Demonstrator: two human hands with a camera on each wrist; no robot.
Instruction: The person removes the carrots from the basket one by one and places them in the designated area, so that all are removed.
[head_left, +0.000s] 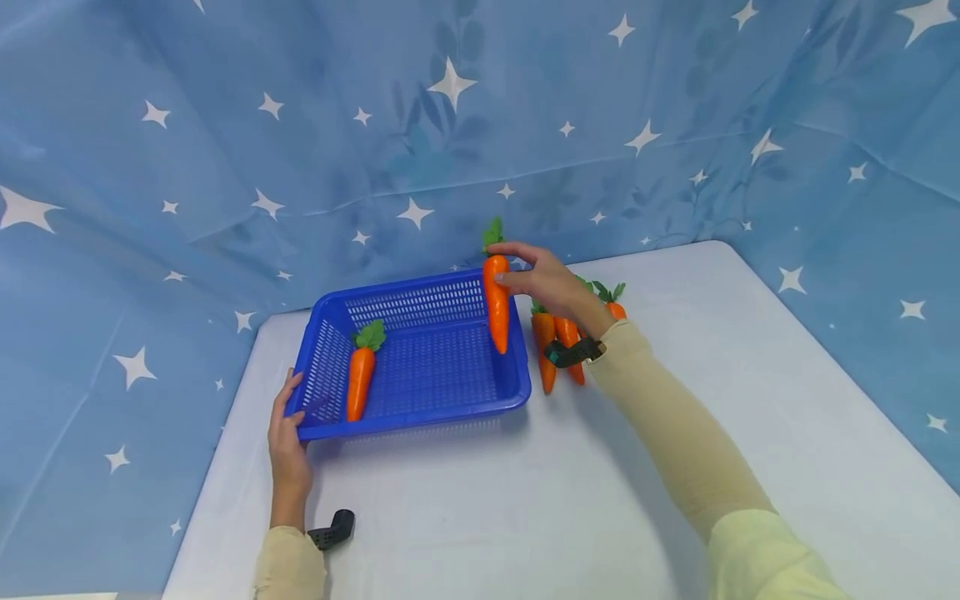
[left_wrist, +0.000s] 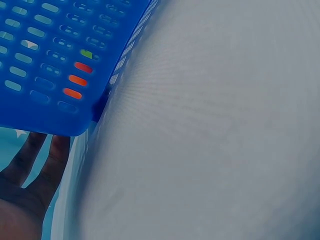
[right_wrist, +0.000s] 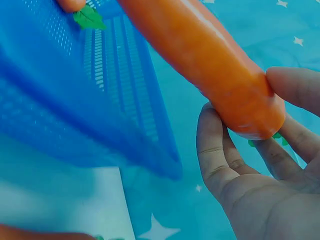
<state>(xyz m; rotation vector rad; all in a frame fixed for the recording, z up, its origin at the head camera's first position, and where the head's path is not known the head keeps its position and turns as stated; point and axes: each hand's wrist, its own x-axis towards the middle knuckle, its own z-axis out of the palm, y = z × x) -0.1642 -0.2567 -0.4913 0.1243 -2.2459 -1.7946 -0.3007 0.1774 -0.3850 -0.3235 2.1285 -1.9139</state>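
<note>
My right hand (head_left: 551,283) pinches a carrot (head_left: 496,304) near its leafy top, between thumb and fingers. That carrot hangs tip down over the right end of a blue plastic basket (head_left: 411,416); the right wrist view shows its thick end (right_wrist: 250,110) in the fingers. With my left hand (head_left: 288,446) I grip the basket's left rim near the front corner. Inside, another carrot (head_left: 361,379) lies along the left side, leaves away from me. Through the slots of the basket's wall (left_wrist: 55,95), the left wrist view shows bits of orange.
Several carrots (head_left: 545,350) lie on the white table (head_left: 480,517) just right of the basket, partly hidden under my right wrist. A blue curtain with white stars (head_left: 450,167) stands behind and at both sides. Each wrist bears a black strap mount (head_left: 335,530).
</note>
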